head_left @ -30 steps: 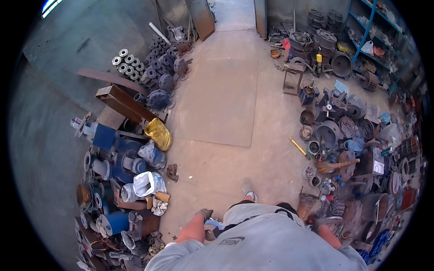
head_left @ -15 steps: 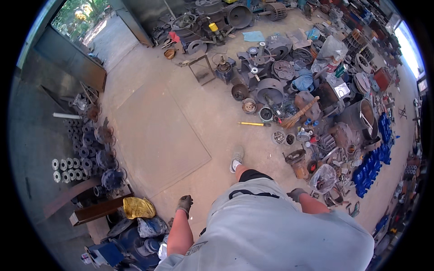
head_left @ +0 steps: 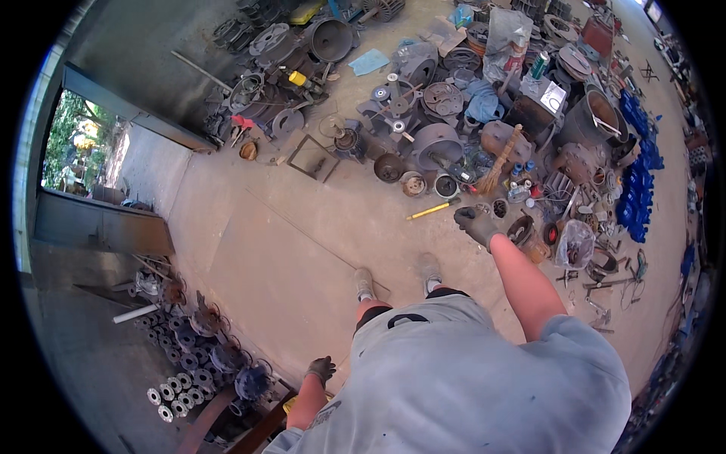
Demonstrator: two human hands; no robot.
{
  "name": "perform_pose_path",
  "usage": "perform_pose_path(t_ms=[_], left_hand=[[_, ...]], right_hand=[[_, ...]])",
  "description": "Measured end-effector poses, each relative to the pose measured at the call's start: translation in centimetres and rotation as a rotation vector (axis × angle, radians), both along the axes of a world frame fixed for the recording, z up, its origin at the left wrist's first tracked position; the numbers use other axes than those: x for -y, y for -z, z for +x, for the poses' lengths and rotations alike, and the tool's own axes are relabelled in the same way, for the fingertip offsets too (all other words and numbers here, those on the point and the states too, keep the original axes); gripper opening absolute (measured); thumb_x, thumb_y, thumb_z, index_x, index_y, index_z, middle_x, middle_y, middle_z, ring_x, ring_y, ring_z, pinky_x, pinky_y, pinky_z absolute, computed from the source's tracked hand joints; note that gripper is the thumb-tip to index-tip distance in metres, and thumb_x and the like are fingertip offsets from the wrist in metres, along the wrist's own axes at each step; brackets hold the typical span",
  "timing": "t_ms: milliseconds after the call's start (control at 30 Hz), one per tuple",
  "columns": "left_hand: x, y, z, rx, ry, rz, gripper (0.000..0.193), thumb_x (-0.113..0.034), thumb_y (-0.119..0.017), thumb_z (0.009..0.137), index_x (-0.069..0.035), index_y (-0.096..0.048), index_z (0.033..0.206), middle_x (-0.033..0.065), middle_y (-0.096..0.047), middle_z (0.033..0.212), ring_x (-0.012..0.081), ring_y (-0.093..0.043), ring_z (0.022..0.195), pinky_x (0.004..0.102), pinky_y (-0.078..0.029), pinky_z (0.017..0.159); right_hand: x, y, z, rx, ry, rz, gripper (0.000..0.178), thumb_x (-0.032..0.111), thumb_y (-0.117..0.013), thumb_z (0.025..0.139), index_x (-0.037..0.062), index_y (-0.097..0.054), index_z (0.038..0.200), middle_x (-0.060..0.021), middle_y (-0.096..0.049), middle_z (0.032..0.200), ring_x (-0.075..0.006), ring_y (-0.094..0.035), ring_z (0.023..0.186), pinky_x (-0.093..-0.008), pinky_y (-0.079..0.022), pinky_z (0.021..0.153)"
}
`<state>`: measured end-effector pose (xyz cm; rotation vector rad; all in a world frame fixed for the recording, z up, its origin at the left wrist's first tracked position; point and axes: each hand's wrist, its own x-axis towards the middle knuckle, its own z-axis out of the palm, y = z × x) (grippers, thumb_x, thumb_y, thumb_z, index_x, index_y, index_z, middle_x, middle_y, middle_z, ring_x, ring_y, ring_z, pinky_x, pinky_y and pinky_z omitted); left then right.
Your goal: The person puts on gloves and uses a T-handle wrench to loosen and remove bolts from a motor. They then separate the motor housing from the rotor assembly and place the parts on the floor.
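Observation:
My right hand point(head_left: 475, 225), in a dark grey-brown glove, is stretched forward over the floor, its fingers apart and slightly bent with nothing seen in them. Just beyond it to the left lies a yellow stick with dark ends point(head_left: 432, 209), apart from the fingers. A small pot of metal bits point(head_left: 500, 208) stands close to the right of this hand. Low on my left side hangs my left hand point(head_left: 321, 368), gloved too, with loosely bent fingers and nothing seen in it. It is near a brown metal beam point(head_left: 265, 425) on the floor.
Piled machine parts fill the right, with a straw broom point(head_left: 501, 160), a clear plastic bag of parts point(head_left: 576, 244) and blue castings point(head_left: 635, 181). An empty metal frame point(head_left: 311, 159) stands ahead. Stacked flanges point(head_left: 178, 393) line the left wall near a doorway point(head_left: 106, 159).
My right arm has swung from beside my body out toward the yellow stick. My body has turned rightward and stepped forward; both feet now show. My left hand stays low at my side.

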<state>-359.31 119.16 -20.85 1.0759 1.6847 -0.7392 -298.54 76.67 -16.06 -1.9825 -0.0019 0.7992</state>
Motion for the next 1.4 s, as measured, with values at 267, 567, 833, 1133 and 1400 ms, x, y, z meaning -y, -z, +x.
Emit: perform_pose_path(t_ms=[267, 567, 833, 1133, 1400], left_hand=[[-17.3, 3.4, 14.8, 0.294, 0.269, 0.086, 0.036, -0.033, -0.062, 0.106, -0.009, -0.063, 0.133, 0.0117, -0.077, 0.113, 0.0261, -0.074, 0.088, 0.0422, -0.056, 0.075], [-27.7, 3.9, 22.5, 0.256, 0.597, -0.03, 0.04, -0.036, -0.063, 0.105, -0.007, -0.065, 0.133, 0.0113, -0.076, 0.118, 0.0242, -0.073, 0.097, 0.0407, -0.056, 0.081], [-29.7, 4.5, 25.8, 0.097, 1.166, -0.086, 0.044, -0.043, -0.061, 0.102, -0.003, -0.074, 0.115, 0.0084, -0.078, 0.109, 0.0199, -0.074, 0.091, 0.039, -0.056, 0.076], [-18.9, 1.8, 31.9, 0.311, 1.171, 0.025, 0.046, -0.036, -0.085, 0.088, -0.003, -0.078, 0.119, 0.0107, -0.079, 0.106, 0.0208, -0.073, 0.094, 0.0396, -0.058, 0.087], [-6.2, -2.9, 31.4, 0.238, 1.553, -0.079, 0.056, -0.047, -0.085, 0.087, -0.005, -0.078, 0.124, 0.013, -0.078, 0.123, 0.0251, -0.074, 0.113, 0.0381, -0.057, 0.1]], right_hand=[[13.9, 10.2, -22.9, -0.556, 0.725, -0.309, 0.031, 0.034, -0.062, 0.102, 0.0057, -0.068, 0.113, -0.0096, -0.069, 0.092, -0.0238, -0.065, 0.071, -0.0409, -0.052, 0.062], [8.3, 9.8, -54.0, -0.907, 0.991, -0.248, 0.029, 0.032, -0.068, 0.097, 0.0043, -0.072, 0.106, -0.0093, -0.072, 0.088, -0.0229, -0.067, 0.07, -0.0394, -0.053, 0.062], [-7.7, 4.8, -49.6, -0.601, 0.851, -0.306, 0.051, 0.049, -0.082, 0.089, 0.0024, -0.077, 0.111, -0.0071, -0.075, 0.083, -0.0169, -0.067, 0.068, -0.0346, -0.055, 0.065], [-6.9, 9.0, -43.4, -0.643, 0.14, -0.471, 0.058, 0.058, -0.071, 0.09, 0.0078, -0.08, 0.119, -0.0173, -0.08, 0.114, -0.0271, -0.076, 0.098, -0.0404, -0.058, 0.087], [-3.0, 15.0, -38.3, -0.495, 0.131, -0.83, 0.04, 0.042, -0.073, 0.087, 0.0103, -0.084, 0.109, -0.0173, -0.079, 0.114, -0.0341, -0.078, 0.102, -0.0435, -0.059, 0.087]])
